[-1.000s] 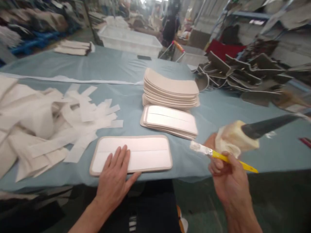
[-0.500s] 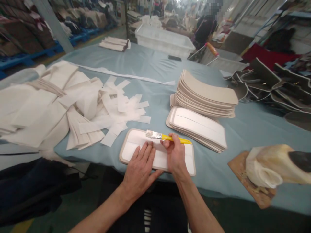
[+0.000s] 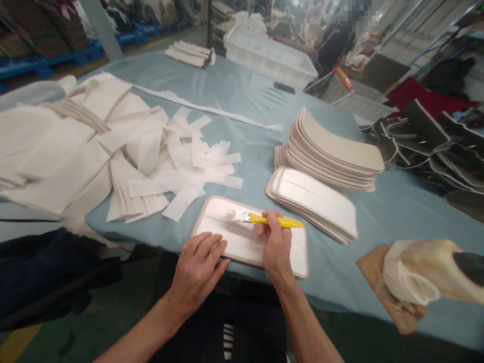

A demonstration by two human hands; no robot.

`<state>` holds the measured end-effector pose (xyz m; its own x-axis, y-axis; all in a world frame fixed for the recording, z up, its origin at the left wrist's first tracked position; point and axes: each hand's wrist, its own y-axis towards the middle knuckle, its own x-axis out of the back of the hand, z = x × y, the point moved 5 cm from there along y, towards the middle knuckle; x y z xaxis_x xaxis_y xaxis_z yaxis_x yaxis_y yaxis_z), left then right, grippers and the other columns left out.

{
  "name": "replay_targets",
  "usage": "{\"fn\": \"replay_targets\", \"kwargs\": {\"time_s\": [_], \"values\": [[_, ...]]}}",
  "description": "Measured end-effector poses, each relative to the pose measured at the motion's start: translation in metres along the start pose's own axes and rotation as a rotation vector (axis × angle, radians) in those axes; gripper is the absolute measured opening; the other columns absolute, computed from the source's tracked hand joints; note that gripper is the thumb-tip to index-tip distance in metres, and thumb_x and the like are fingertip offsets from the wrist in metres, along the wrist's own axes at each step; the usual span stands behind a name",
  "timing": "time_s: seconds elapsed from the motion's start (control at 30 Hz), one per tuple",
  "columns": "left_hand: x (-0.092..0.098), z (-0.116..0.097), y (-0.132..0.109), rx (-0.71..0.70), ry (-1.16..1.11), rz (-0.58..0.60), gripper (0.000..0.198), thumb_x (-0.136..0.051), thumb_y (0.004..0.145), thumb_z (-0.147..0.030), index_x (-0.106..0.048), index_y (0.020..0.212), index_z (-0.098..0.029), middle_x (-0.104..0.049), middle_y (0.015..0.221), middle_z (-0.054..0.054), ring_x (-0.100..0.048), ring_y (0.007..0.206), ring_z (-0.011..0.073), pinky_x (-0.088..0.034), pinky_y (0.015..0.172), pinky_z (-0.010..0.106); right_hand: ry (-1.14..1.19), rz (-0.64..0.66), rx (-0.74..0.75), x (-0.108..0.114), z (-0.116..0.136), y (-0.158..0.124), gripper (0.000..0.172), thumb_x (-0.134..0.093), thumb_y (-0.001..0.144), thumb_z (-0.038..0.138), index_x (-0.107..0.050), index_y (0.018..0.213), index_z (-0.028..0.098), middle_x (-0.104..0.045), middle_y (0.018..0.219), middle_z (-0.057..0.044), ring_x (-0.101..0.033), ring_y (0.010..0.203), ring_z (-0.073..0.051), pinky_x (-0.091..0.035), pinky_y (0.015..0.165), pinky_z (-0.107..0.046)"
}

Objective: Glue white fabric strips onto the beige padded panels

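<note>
A rounded rectangular panel (image 3: 242,241), white with a beige border, lies at the table's near edge. My right hand (image 3: 278,247) grips a paintbrush (image 3: 276,221) by its yellow handle; its whitish, caked bristles point left above the panel. My left hand (image 3: 200,267) is open, fingers together and fairly straight, resting at the panel's near left edge. Just beyond the panel, to the right, sits a short stack of similar white-faced panels (image 3: 313,199). Behind that rises a taller stack of curved beige panels (image 3: 336,141).
Loose cream fabric pieces (image 3: 68,146) and white strips (image 3: 185,171) cover the table's left side. At right, a plastic container (image 3: 412,272) lies on a brown board (image 3: 372,262). Dark curved pieces (image 3: 423,136) pile up at far right. A white bin (image 3: 268,55) stands at the back.
My left hand has slid left and toward me, from the panel's middle to its near left edge. The brush stays over the panel in my right hand. The camera view has shifted slightly.
</note>
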<state>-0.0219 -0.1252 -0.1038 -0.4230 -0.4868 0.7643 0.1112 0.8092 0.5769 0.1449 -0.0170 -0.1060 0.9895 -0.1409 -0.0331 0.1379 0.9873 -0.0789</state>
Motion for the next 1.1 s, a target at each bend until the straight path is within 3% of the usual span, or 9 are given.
{"fn": "replay_targets", "kwargs": {"time_s": [0.17,0.43,0.63,0.83,1.1], "values": [[-0.003,0.001,-0.002,-0.004,-0.034,-0.024,0.023,-0.067,0.096,-0.023,-0.067,0.117,-0.016,-0.075,0.117,0.011,-0.066,0.115,0.0262,-0.052,0.099,0.041,0.035,0.039,-0.043,-0.022,0.008,-0.015,0.035,-0.064,0.089,0.055,-0.059,0.086,0.020,-0.053,0.053,0.008,-0.050,0.052,-0.012,-0.039,0.060,-0.028],[-0.002,0.003,-0.003,-0.004,-0.064,-0.070,0.017,-0.067,0.096,-0.024,-0.067,0.112,-0.017,-0.077,0.112,0.009,-0.069,0.112,0.0250,-0.053,0.098,0.040,0.039,0.111,-0.041,-0.048,0.008,-0.024,0.036,-0.062,0.089,0.056,-0.057,0.088,0.021,-0.054,0.055,0.008,-0.051,0.054,-0.012,-0.043,0.062,-0.027],[-0.002,0.003,-0.002,0.001,-0.056,-0.058,0.016,-0.066,0.096,-0.025,-0.068,0.110,-0.017,-0.077,0.110,0.008,-0.069,0.111,0.0253,-0.053,0.097,0.039,-0.058,0.140,0.002,-0.052,0.007,-0.025,0.030,-0.060,0.092,0.051,-0.057,0.086,0.021,-0.055,0.055,0.008,-0.054,0.055,-0.013,-0.046,0.064,-0.028],[-0.004,0.005,-0.006,0.008,-0.088,-0.047,0.023,-0.070,0.093,-0.022,-0.068,0.115,-0.020,-0.077,0.114,0.008,-0.068,0.114,0.0253,-0.052,0.100,0.040,-0.180,0.074,0.058,-0.023,0.015,-0.020,0.030,-0.061,0.092,0.050,-0.058,0.083,0.022,-0.057,0.056,0.006,-0.054,0.055,-0.014,-0.045,0.063,-0.029],[-0.009,0.009,-0.005,-0.038,-0.070,-0.039,0.034,-0.075,0.088,-0.018,-0.065,0.121,-0.020,-0.076,0.119,0.010,-0.069,0.114,0.0286,-0.051,0.101,0.044,-0.267,-0.022,0.077,0.051,0.023,-0.011,0.027,-0.060,0.093,0.046,-0.059,0.085,0.020,-0.055,0.056,0.006,-0.051,0.054,-0.013,-0.041,0.061,-0.027]]}}
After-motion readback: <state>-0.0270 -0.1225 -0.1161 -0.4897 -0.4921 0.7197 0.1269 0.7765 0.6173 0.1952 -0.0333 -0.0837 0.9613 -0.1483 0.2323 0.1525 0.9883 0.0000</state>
